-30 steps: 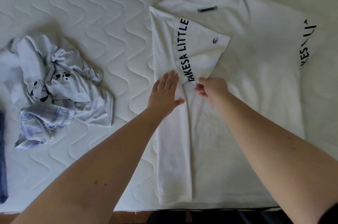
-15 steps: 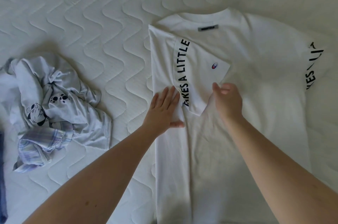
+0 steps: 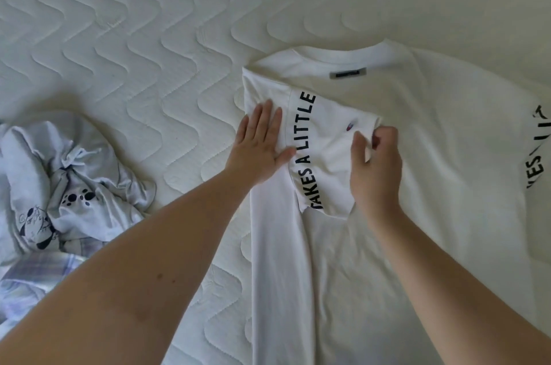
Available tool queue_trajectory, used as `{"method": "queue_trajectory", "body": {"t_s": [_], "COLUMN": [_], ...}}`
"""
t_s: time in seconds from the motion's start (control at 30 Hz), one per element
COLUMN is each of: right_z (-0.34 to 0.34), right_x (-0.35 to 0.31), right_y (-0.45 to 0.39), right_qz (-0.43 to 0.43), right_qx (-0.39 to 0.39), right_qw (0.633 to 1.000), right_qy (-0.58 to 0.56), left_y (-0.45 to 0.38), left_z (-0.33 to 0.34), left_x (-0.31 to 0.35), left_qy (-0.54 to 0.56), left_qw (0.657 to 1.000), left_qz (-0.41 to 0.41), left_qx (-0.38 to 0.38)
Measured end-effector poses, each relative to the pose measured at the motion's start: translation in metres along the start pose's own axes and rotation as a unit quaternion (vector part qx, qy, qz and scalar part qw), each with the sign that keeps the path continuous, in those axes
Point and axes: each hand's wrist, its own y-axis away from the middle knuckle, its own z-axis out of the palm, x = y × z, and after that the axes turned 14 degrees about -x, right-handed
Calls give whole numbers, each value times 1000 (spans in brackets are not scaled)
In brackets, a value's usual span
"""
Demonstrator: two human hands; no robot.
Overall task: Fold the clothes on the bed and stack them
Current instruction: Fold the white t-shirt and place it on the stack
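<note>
head view: a white shirt [image 3: 417, 185] is lying flat on the bed [image 3: 134, 36], its left side folded inward. the left hand [image 3: 261, 147] is pressing on that fold, fingers straight and close together. the right hand [image 3: 375, 168] is pinching the folded sleeve's [image 3: 331, 138] edge between thumb and curled fingers. a crumpled pile [image 3: 59, 185] is sitting well apart at the left.

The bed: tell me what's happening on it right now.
A person is folding a white T-shirt laid flat on the quilted mattress. Its left side is folded in. The left hand presses flat on that fold, while the right hand pinches the edge of the folded-over sleeve. The other sleeve is unfolded. A crumpled pale garment waits at left.
</note>
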Motion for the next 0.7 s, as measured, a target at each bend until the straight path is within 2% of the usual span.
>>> {"method": "queue_trajectory", "body": {"t_s": [0.1, 0.2, 0.3, 0.43, 0.5, 0.53, 0.6, 0.63, 0.7], "right_z": [13, 25, 32, 39, 42, 44, 46, 48, 51], "right_x": [-12, -15, -13, -12, -14, -14, -14, -14, -12], "right_y": [22, 44, 58, 65, 69, 72, 78, 82, 88], "right_qz": [-106, -168, -205, -233, -238, -242, -258, -266, -278], "right_qx": [-106, -204, -206, -213, -217, -219, -219, -220, -225], "right_qw": [988, 960, 943, 924, 919, 916, 908, 902, 890], "right_qy": [33, 89, 162, 217, 228, 233, 249, 261, 283], "left_y": [-1, -3, -3, -6, -6, -4, 6, 9, 6], "left_z": [0, 0, 4, -5, -21, -34, -57, -67, -80], "left_x": [-1, -2, -4, -5, -13, -18, -29, -31, -29], "left_qy": [21, 20, 17, 21, 130, 261, 534, 597, 622], "left_qw": [1000, 999, 1000, 999, 987, 961, 844, 802, 783], "left_qz": [7, 21, 18, 16, 48, 58, 35, 12, -27], "left_qx": [2, 15, 20, -44, -80, -66, -15, 7, -14]}}
